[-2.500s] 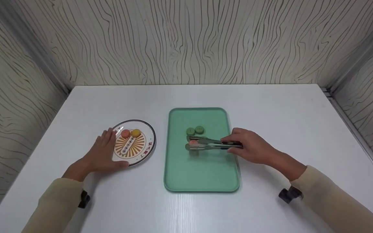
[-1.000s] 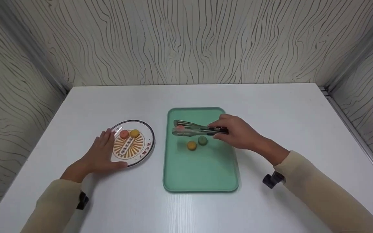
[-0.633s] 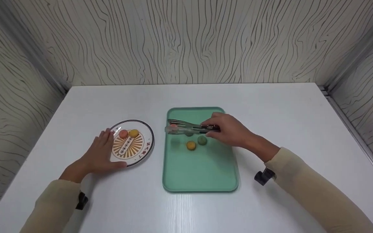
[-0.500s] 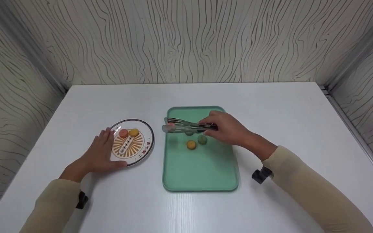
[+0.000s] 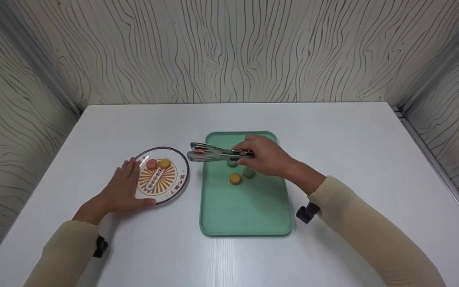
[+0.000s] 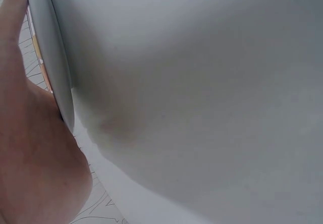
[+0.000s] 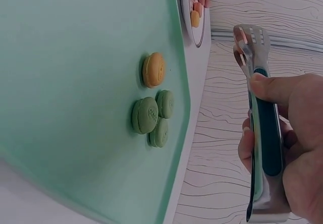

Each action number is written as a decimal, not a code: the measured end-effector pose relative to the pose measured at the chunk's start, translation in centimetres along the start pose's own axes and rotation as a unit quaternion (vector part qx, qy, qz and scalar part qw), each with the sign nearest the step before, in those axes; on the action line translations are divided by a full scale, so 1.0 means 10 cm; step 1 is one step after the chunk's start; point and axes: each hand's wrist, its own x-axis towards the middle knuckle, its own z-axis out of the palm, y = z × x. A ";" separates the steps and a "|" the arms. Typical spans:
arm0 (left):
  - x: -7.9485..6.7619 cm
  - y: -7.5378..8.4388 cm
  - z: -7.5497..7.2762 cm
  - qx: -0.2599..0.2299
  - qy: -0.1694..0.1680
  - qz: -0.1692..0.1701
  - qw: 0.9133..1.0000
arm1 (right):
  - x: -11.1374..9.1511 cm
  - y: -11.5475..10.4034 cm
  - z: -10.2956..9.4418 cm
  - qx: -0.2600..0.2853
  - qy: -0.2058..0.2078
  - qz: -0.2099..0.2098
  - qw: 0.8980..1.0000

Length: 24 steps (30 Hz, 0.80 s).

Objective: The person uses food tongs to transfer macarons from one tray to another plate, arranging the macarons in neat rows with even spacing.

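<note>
The right hand (image 5: 265, 156) grips tongs (image 5: 214, 156) holding a pink cookie (image 5: 199, 151). The left hand (image 5: 120, 189), thumb spread wide, touches a plate (image 5: 165, 181).

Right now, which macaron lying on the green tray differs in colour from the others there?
The yellow macaron on the tray: it is the only yellow one there, beside three green macarons.

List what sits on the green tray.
One yellow macaron and three green macarons, by the right wrist view. The head view shows only two green ones: the right hand and tongs cover part of the tray there. The macarons' undersides are hidden.
</note>
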 end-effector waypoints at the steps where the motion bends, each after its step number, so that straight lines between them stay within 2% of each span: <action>1: 0.00 0.00 0.00 0.000 0.000 -0.001 1.000 | 0.01 -0.01 0.01 0.000 -0.003 0.003 1.000; 13: 0.00 0.02 0.00 0.002 0.002 -0.005 1.000 | 0.16 -0.07 0.11 -0.004 -0.010 0.035 0.999; 24: 0.02 0.00 0.01 0.005 0.001 -0.006 1.000 | 0.31 -0.14 0.20 -0.022 -0.016 0.044 0.999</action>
